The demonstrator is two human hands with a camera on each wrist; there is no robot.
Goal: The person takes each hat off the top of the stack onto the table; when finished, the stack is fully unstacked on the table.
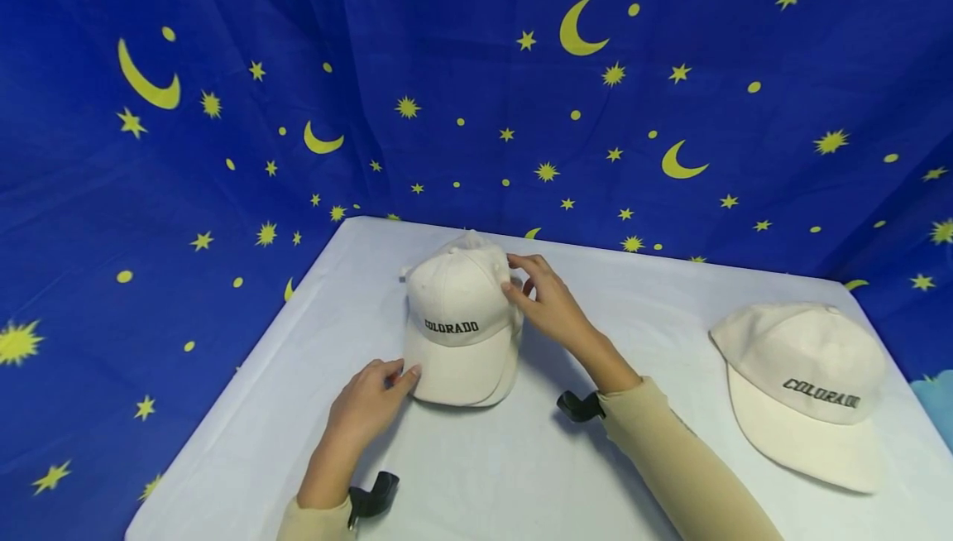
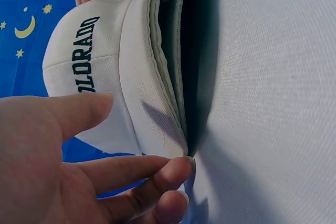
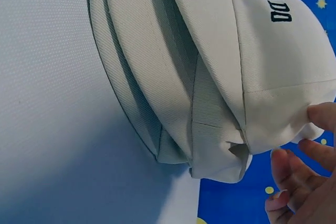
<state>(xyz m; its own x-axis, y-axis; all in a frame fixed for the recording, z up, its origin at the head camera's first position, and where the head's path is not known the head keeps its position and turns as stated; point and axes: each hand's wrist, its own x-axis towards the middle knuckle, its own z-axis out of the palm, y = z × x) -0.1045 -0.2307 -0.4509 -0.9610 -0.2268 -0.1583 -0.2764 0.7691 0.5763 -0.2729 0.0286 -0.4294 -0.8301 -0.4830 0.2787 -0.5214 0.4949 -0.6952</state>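
A stack of nested white caps (image 1: 457,293) with "COLORADO" lettering stands on the white table, brims toward me. In the right wrist view, several brims (image 3: 144,51) overlap in layers under the top cap (image 3: 283,61). My left hand (image 1: 366,404) is at the left edge of the front brim (image 2: 149,93). Its fingertips touch the brim's corner while the thumb hovers over the brim. My right hand (image 1: 549,301) touches the right side of the top cap's crown with its thumb. The other fingers of that hand reach toward the back of the cap, loosely bent.
Another white "COLORADO" cap (image 1: 811,384) lies at the table's right side, brim toward me. A blue cloth (image 1: 476,53) with yellow stars and moons hangs behind the table (image 1: 476,475). Black wrist mounts (image 1: 581,406) stick out from both sleeves.
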